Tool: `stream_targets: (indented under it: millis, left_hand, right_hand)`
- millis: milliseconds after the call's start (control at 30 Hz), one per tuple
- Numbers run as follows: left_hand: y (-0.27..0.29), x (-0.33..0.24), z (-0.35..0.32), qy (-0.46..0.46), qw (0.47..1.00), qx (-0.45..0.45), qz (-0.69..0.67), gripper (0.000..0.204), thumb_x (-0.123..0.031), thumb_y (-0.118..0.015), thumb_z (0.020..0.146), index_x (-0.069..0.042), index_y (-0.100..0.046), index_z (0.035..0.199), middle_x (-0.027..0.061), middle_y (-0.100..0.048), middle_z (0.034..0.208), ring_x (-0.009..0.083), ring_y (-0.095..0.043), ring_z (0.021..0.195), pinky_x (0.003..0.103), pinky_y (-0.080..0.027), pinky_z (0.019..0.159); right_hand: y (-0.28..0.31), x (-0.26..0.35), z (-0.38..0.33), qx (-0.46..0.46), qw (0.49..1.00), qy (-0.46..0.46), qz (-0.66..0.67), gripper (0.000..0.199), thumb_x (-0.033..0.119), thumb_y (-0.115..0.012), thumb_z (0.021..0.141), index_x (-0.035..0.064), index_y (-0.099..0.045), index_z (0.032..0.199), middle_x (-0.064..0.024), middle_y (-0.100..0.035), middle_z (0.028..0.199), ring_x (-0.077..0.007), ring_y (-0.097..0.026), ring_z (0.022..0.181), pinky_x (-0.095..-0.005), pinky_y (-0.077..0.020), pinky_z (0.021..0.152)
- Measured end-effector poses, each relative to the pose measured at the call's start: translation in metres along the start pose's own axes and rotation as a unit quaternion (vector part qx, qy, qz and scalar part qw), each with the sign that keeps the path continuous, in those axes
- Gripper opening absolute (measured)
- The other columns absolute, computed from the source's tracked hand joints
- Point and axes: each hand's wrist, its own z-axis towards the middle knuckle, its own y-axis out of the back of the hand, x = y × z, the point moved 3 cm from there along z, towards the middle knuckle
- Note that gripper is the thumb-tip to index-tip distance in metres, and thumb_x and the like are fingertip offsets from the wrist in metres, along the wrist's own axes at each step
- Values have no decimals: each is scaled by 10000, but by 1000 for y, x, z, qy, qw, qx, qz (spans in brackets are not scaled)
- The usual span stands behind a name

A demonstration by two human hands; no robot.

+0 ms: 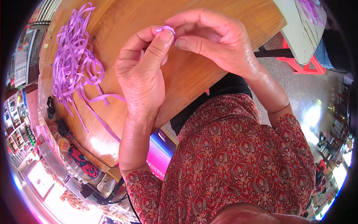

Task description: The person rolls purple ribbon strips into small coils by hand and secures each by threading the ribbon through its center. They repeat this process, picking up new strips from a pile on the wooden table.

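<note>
Above the wooden table, my left hand [143, 65] pinches a narrow purple ribbon [166, 28] between thumb and forefinger. A short piece of it curves over the thumb tip in a small loop. My right hand [220, 41] meets it from the right, its fingers curled and its thumb tip at the ribbon's bend; the exact contact there is partly hidden. A loose tangled pile of purple ribbon [76, 59] lies on the table to the left. Strands trail from the pile toward my left forearm, and whether they join the held piece is hidden.
The wooden table [130, 16] has its near edge by my body. At upper right stand a pale tabletop [298, 41] with more purple ribbon and a red plastic stool [311, 67]. Cables, bags and a patterned pouch [82, 163] crowd the lower left. A pink printed panel [158, 158] sits beside my left forearm.
</note>
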Motion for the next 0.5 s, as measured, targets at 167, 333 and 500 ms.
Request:
stream_targets:
  millis: [167, 333, 500]
  left_hand:
    - [2, 1, 0, 13, 1000, 24, 0, 139, -41, -643, 817, 23, -632, 940, 17, -617, 819, 45, -446, 635, 171, -342, 568]
    - [-1, -1, -1, -13, 992, -12, 126, 148, -60, -630, 833, 28, -632, 952, 19, -620, 840, 59, -523, 737, 178, -420, 690]
    - [9, -1, 0, 26, 988, -37, 147, 160, -58, -641, 822, 37, -630, 951, 31, -627, 836, 75, -540, 752, 189, -433, 715]
  right_hand:
    - [5, -3, 2, -46, 996, 52, -48, 170, 59, -642, 812, 25, -623, 977, -33, -650, 850, -92, -608, 801, -238, -484, 723]
    - [9, 0, 5, -66, 962, 159, -212, 132, 30, -631, 779, 34, -627, 911, -58, -644, 813, -148, -625, 755, -260, -485, 694]
    - [4, 37, 14, 26, 871, 301, -387, 159, 89, -637, 723, 36, -629, 873, -71, -566, 838, -216, -541, 791, -297, -429, 663]
